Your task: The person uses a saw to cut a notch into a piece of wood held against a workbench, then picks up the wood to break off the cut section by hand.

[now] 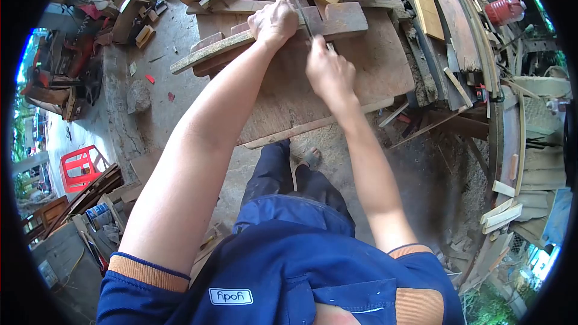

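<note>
At the top centre, my left hand (pixel 274 21) is closed over a wooden piece lying on the workbench (pixel 289 99). My right hand (pixel 330 71), just to its right, is wrapped round the handle end of a thin, long metal tool (pixel 300 11), whose blade points up and away past my left hand. The handle is mostly hidden by my fingers. Under and beside my left hand lies a long wooden strip (pixel 208 54). A thick wooden block (pixel 346 19) sits right of the blade, near my right hand.
Wooden boards (pixel 421 0) are stacked at the upper right, near a red plastic bottle (pixel 504 11). A red plastic chair (pixel 81 167) stands at the left. Several paint cans and scraps lie lower left. My feet are below the bench's near edge.
</note>
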A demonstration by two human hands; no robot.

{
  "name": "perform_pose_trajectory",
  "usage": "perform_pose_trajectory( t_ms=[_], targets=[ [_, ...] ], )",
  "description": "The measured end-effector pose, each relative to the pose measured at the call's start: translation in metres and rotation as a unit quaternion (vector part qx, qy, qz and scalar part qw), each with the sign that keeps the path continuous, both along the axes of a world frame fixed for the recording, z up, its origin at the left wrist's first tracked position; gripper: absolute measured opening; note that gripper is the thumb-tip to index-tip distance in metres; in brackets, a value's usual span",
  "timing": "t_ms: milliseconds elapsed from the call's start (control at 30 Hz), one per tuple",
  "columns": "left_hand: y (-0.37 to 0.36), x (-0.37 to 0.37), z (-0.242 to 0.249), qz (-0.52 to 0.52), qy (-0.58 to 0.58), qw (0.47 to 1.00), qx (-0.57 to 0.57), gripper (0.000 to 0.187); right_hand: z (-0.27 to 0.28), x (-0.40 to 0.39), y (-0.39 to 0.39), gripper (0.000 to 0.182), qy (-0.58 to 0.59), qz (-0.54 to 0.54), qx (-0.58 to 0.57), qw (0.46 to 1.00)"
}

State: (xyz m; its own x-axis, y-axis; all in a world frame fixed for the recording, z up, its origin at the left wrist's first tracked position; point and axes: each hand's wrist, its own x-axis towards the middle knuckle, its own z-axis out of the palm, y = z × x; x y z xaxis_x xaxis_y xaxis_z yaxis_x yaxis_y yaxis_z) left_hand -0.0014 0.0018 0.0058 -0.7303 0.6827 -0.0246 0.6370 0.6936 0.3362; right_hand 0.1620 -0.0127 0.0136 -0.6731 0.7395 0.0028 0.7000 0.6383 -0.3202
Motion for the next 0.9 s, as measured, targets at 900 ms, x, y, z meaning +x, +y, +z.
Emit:
perform_pose_trajectory(
  t_ms=[900],
  targets=[
    [-0.003,-0.003,0.002,-0.002,-0.011,1.000,0.006,0.035,0.004,-0.001,-0.011,0.017,-0.016,-0.021,-0.003,1.000]
  ],
)
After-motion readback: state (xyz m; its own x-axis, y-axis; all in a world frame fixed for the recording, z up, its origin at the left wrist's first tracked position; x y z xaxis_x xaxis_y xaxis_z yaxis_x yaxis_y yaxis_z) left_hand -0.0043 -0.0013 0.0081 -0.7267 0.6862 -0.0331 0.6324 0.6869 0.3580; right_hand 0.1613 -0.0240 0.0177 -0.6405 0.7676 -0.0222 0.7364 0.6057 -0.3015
